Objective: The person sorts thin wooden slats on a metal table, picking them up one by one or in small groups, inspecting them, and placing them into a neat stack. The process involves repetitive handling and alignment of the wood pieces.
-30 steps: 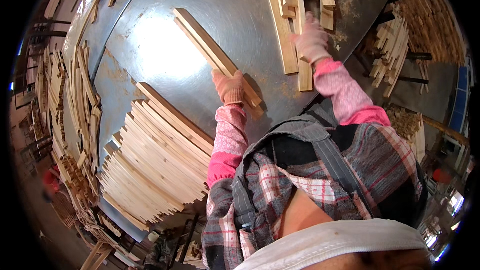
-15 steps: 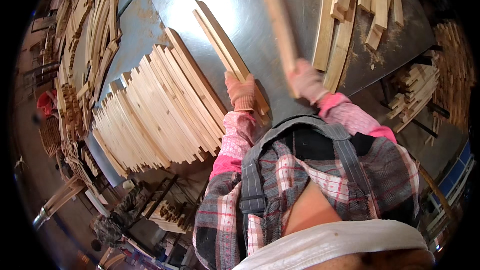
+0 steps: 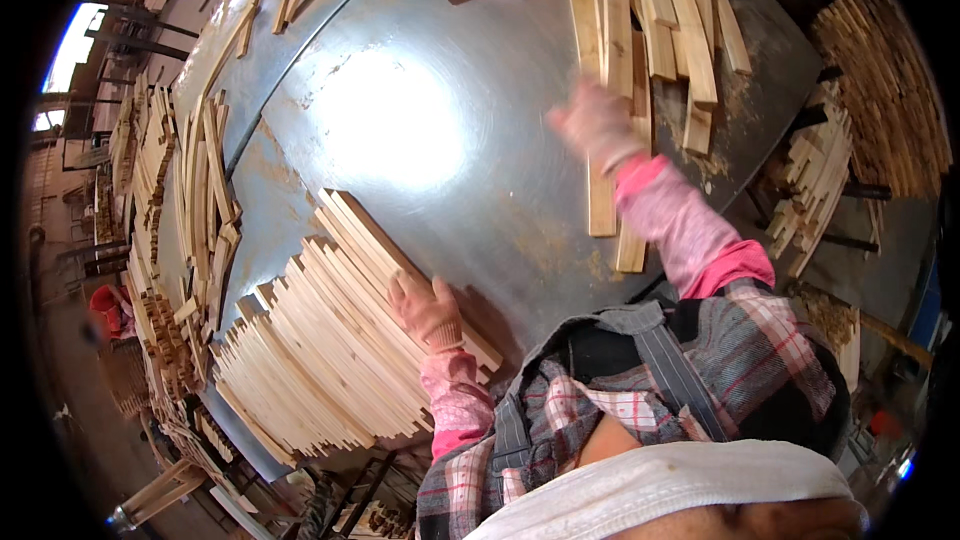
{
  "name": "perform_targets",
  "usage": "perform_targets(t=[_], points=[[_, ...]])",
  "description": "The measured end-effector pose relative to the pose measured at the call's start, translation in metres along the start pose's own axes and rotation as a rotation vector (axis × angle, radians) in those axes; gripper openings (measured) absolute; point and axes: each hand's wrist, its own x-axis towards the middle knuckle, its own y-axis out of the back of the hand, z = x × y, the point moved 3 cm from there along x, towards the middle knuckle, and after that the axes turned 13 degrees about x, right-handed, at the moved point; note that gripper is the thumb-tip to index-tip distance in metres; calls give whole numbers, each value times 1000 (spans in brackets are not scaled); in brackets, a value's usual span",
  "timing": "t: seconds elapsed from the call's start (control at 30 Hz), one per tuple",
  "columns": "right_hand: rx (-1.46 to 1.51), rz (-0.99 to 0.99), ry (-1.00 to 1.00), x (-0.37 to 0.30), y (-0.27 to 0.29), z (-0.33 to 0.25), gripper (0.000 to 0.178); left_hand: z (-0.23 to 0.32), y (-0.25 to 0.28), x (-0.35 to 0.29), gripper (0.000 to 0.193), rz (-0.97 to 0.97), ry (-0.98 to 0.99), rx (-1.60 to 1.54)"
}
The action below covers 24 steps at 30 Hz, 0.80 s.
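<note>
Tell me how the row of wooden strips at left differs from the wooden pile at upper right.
The strip row lies packed side by side; the pile is loose, with pieces overlapping. The row shows many more pieces than the pile. The left hand rests on the row, not the pile. Both lie on the metal table.
</note>
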Motion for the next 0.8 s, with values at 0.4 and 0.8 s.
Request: perform_targets(t=[0.4,0.8], points=[[128,129,-258,105,29,100,112,357,-77,412,100,7,-674,292],[175,89,-269,99,34,116,114,462,-120,491,76,-437,-720,67]])
